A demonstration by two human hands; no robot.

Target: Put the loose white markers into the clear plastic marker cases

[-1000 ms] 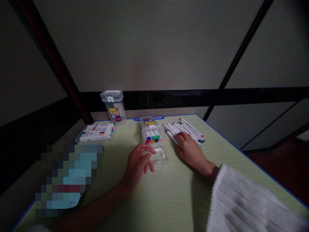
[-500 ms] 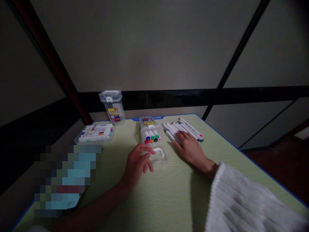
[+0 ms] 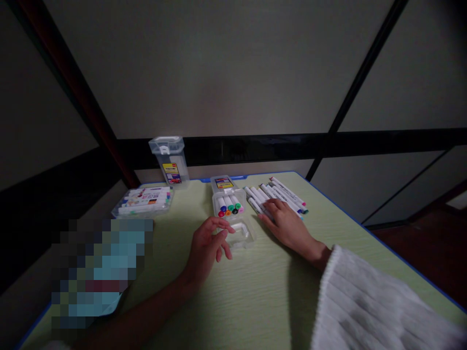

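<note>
My right hand [image 3: 288, 226] lies palm down over the near ends of a row of white markers [image 3: 260, 193], its fingers stretched across them. Several of those markers are partly covered by the hand. My left hand [image 3: 209, 248] hovers with loosely curled, parted fingers and nothing between them. Just beyond its fingertips is the clear open lid [image 3: 248, 236] of a plastic marker case [image 3: 221, 183], which lies on its side. Inside the case are markers [image 3: 229, 204] with blue, green, red, orange, black and pink caps facing me.
A clear lidded box [image 3: 173, 163] stands upright at the back left. In front of it lies a clear pack of markers [image 3: 146, 200]. A pixelated flat object [image 3: 116, 262] rests at the left of the pale green table [image 3: 237, 301]. Behind is a panelled wall [image 3: 219, 73].
A few markers under my right hand have shifted slightly. Both hands stay in nearly the same place.
</note>
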